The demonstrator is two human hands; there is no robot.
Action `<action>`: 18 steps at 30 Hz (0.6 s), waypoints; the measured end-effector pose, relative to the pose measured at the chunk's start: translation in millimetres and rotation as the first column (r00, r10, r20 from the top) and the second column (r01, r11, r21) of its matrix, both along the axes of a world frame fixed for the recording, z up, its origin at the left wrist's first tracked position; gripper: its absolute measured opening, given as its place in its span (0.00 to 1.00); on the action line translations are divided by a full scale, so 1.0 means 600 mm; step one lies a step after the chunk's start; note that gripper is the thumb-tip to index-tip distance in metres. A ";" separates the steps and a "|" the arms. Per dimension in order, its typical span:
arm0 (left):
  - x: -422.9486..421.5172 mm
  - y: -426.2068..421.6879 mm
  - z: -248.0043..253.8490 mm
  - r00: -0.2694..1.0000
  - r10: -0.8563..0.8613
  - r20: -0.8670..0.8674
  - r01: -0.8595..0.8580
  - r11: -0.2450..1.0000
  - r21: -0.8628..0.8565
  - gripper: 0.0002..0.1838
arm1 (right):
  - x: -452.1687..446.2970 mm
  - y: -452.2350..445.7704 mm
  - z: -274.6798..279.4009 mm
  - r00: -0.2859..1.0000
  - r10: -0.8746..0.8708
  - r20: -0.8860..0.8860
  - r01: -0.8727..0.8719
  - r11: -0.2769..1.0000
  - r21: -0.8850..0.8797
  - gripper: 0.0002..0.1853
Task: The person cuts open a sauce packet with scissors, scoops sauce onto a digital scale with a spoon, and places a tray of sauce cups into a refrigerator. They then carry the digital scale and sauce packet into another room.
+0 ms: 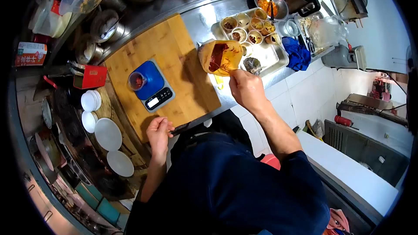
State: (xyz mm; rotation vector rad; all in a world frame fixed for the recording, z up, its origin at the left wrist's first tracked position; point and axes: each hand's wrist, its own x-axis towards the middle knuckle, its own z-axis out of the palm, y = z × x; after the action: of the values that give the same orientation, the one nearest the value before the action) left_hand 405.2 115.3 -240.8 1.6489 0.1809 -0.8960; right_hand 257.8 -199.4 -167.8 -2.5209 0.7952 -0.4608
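Head cam: right hand [247,88] has its fingers clamped on the edge of an open sauce pouch [221,57], up by the cutting board's [176,43] right edge. Mouth faces the camera, long axis roughly left-right. Left hand's [160,134] fingers are loosely curled; can't tell if they're pinched.

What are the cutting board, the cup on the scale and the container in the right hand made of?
The board looks like wood, perhaps bamboo: tan, striped, smooth. The cup seems glossy plastic, possibly glass: its side is see-through. The container is probably plastic: smooth, orange-smeared walls.
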 end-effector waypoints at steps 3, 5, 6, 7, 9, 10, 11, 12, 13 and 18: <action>0.000 -0.001 0.001 1.000 0.001 0.004 -0.001 1.000 0.010 0.08 | 0.005 -0.004 0.019 0.982 -0.122 0.146 0.130 0.991 -0.044 0.02; 0.001 0.006 0.010 0.999 -0.032 0.010 0.031 0.998 0.060 0.08 | 0.001 0.000 0.003 1.000 -0.008 -0.015 0.009 1.000 0.029 0.02; 0.002 -0.007 0.007 0.999 -0.046 0.013 0.044 0.996 0.079 0.07 | 0.001 -0.003 0.007 0.996 -0.081 0.035 0.081 0.997 0.015 0.03; 0.001 -0.015 0.002 0.999 -0.040 0.011 0.039 0.997 0.068 0.07 | 0.002 -0.008 0.012 0.987 -0.141 0.081 0.141 0.990 0.005 0.03; 0.004 -0.001 0.006 1.000 -0.002 0.000 0.002 1.000 -0.006 0.09 | 0.003 -0.008 0.024 0.960 -0.237 0.148 0.222 0.968 0.115 0.04; 0.009 0.000 0.008 1.000 -0.011 0.005 0.011 1.000 -0.004 0.09 | -0.001 -0.009 0.011 0.933 -0.332 0.141 0.283 0.916 0.284 0.08; 0.013 -0.005 0.007 1.000 -0.019 0.015 0.019 1.000 0.005 0.08 | 0.002 -0.014 0.015 0.932 -0.332 0.149 0.282 0.918 0.278 0.08; 0.011 -0.006 0.006 1.000 -0.024 0.018 0.024 1.000 0.018 0.08 | 0.003 -0.015 0.024 0.875 -0.467 0.130 0.356 0.801 0.481 0.08; 0.008 -0.003 0.006 0.999 -0.030 0.020 0.029 0.999 0.036 0.08 | 0.002 -0.013 0.028 0.805 -0.588 0.076 0.401 0.634 0.661 0.09; 0.008 0.001 0.002 0.999 -0.040 0.021 0.039 0.999 0.025 0.08 | -0.018 -0.020 0.022 0.745 -0.658 0.110 0.294 0.472 0.831 0.08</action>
State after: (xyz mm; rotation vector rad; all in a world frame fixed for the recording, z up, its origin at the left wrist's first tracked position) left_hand 409.7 116.0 -239.5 1.6891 0.1454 -0.9084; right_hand 246.9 -211.7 -154.5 -1.2671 1.2202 -0.6417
